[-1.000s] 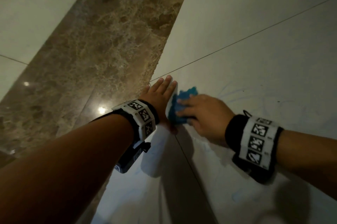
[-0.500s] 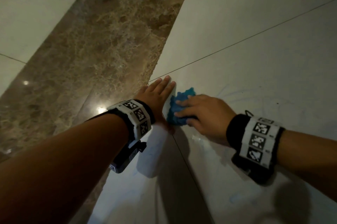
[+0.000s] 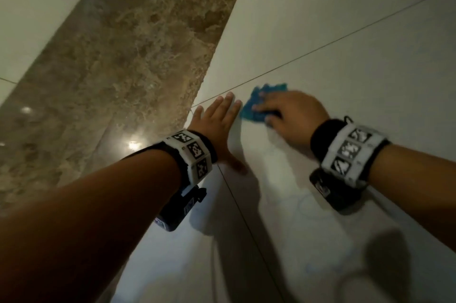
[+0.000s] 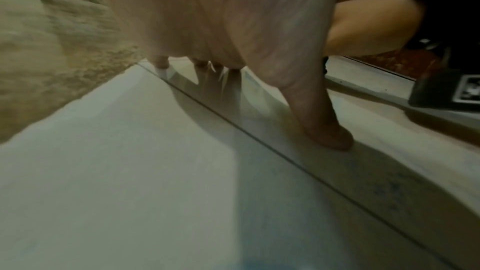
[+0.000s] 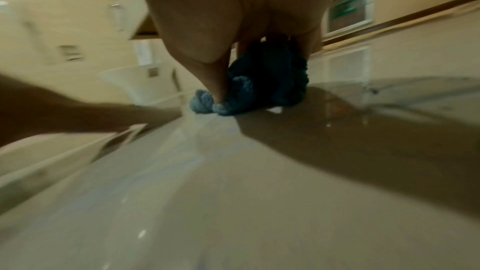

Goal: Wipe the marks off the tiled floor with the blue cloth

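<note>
I am in the middle of the wiping step: my right hand (image 3: 293, 115) presses the blue cloth (image 3: 259, 103) against the pale tiled floor (image 3: 345, 61), with the fingers curled over the bunched fabric and the thumb pinning its near edge, so my grip is closed on the cloth. My left hand (image 3: 217, 125) lies flat on the floor just beside the cloth, its fingers straight and spread, holding nothing; it looks to me like a brace for my weight. The cloth sits just below the thin grout line (image 3: 320, 48) that runs across the tile, and my left fingertips reach that same line. The cloth is soft, nubby and crumpled into a lump, and in the right wrist view its loops bulge out around my thumb. The tile is smooth and glossy, and it reflects my hands. Faint bluish marks (image 3: 303, 204) show on the tile nearer to me than the cloth, close under my right wrist, and more, fainter still, lie nearer yet. I judge that the next move calls for dragging the cloth back toward me over those scribbles with firm, even pressure. A band of mottled brown marble (image 3: 118, 61) borders the tile beyond my left hand.
</note>
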The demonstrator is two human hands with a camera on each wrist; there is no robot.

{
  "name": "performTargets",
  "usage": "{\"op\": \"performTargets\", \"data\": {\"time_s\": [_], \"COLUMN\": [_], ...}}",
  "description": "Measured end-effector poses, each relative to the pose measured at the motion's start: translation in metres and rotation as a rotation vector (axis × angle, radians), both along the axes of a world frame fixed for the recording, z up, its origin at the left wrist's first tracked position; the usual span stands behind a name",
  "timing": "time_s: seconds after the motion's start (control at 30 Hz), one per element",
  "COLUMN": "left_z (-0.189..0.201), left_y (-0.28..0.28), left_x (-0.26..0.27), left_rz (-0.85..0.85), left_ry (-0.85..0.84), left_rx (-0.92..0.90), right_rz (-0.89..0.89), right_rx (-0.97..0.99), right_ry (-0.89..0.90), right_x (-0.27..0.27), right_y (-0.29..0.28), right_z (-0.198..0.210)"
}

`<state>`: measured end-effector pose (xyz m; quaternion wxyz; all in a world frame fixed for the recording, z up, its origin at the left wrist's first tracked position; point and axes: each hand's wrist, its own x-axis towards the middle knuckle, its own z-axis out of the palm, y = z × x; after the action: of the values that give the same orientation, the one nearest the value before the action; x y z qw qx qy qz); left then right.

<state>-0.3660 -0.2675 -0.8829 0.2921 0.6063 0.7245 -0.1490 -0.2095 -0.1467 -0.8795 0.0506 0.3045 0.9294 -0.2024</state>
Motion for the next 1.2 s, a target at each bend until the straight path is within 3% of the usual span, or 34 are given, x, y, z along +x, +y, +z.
{"op": "performTargets", "data": {"time_s": [0.1, 0.17, 0.27, 0.33, 0.47, 0.53, 0.67, 0.73, 0.9, 0.97, 1.1, 1.2], "left_z": [-0.001, 0.001, -0.002, -0.003, 0.001, 0.002, 0.0, 0.002, 0.004, 0.004, 0.002, 0.003], "left_y": [0.001, 0.002, 0.004, 0.004, 0.003, 0.003, 0.004, 0.004, 0.002, 0.002, 0.003, 0.001], "left_x": [0.0, 0.0, 0.002, 0.001, 0.001, 0.002, 0.003, 0.003, 0.003, 0.003, 0.003, 0.003], "left_rz": [0.024, 0.029, 0.021, 0.019, 0.03, 0.033, 0.025, 0.022, 0.029, 0.026, 0.021, 0.017], "left_ry": [-0.021, -0.015, 0.002, 0.007, -0.008, -0.022, 0.006, 0.013, -0.005, 0.001, 0.014, 0.024], "left_rx": [0.012, -0.001, -0.008, -0.004, 0.012, 0.012, -0.005, -0.005, 0.003, 0.001, -0.009, -0.015], "right_rz": [-0.201, -0.112, 0.157, 0.216, -0.146, -0.213, 0.144, 0.235, -0.165, -0.099, 0.229, 0.228], "right_rx": [0.023, 0.037, 0.035, -0.017, -0.005, 0.005, 0.061, 0.025, 0.018, 0.029, 0.1, 0.09], "right_ry": [0.025, -0.008, -0.036, -0.024, 0.035, 0.031, 0.072, 0.053, -0.002, -0.042, 0.03, -0.016], "right_x": [-0.007, -0.009, 0.005, 0.011, 0.001, 0.002, 0.01, 0.011, 0.004, 0.006, 0.026, 0.025], "right_y": [0.017, -0.004, -0.045, -0.038, 0.024, 0.024, -0.054, -0.051, 0.024, 0.006, -0.062, -0.034], "right_z": [-0.003, 0.0, 0.007, 0.006, 0.0, 0.0, 0.004, 0.005, 0.001, -0.001, -0.001, -0.004]}}
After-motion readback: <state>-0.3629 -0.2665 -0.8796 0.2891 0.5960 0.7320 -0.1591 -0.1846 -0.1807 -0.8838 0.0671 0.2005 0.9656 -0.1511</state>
